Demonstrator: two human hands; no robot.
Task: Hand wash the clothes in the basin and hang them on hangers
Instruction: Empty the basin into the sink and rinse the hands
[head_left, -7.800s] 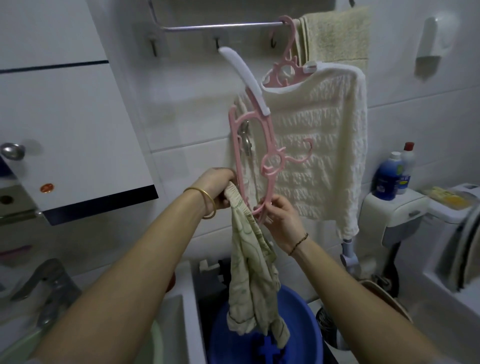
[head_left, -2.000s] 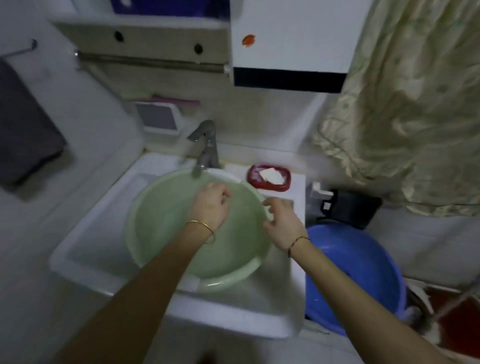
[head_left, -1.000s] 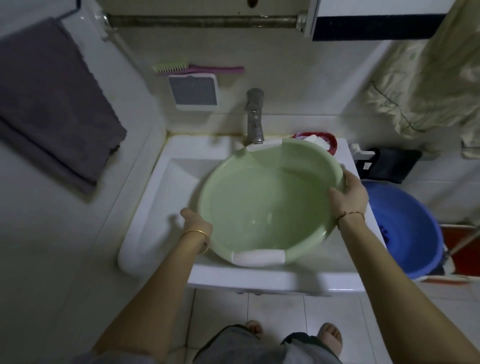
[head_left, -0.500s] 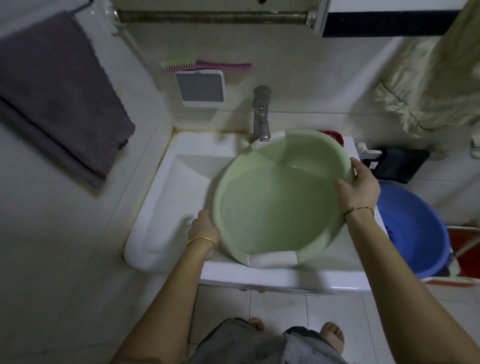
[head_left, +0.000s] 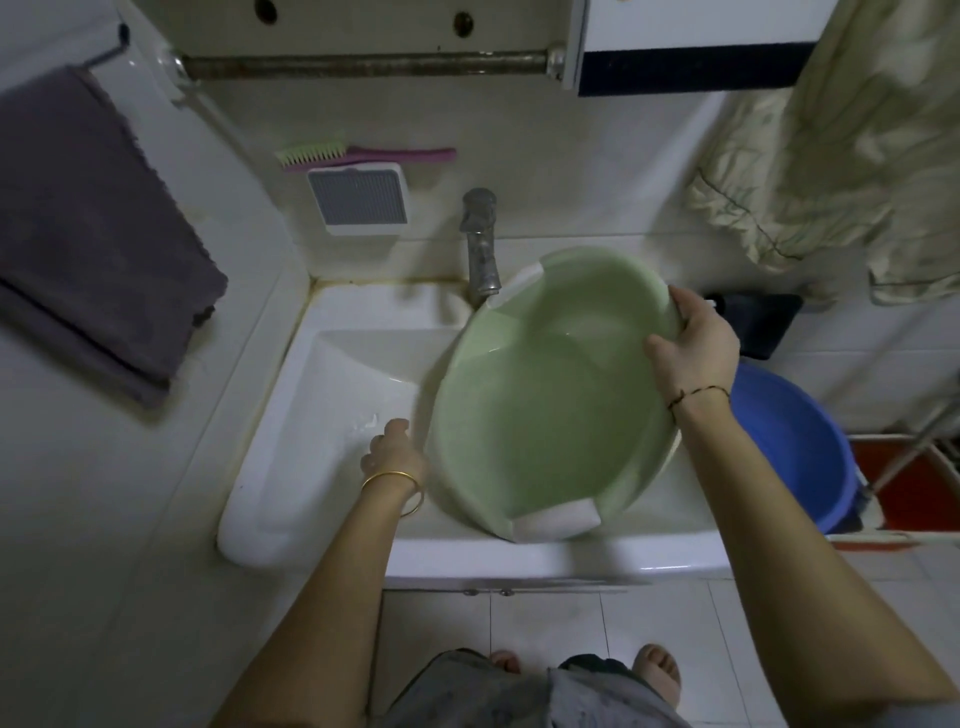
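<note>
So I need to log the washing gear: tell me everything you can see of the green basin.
The green basin is a round, pale green tub, apparently plastic, with a white grip on its near and far rim. It is tilted, right side raised, over the white sink, a little water inside. The right hand grips its far-right rim; the left hand holds its left edge.

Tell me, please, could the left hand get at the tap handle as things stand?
Probably not right away: the left hand grips the low rim of the tilted green basin, so it is occupied. The tap itself stands uncovered behind the basin's far rim, so the way looks free once the hand lets go.
</note>
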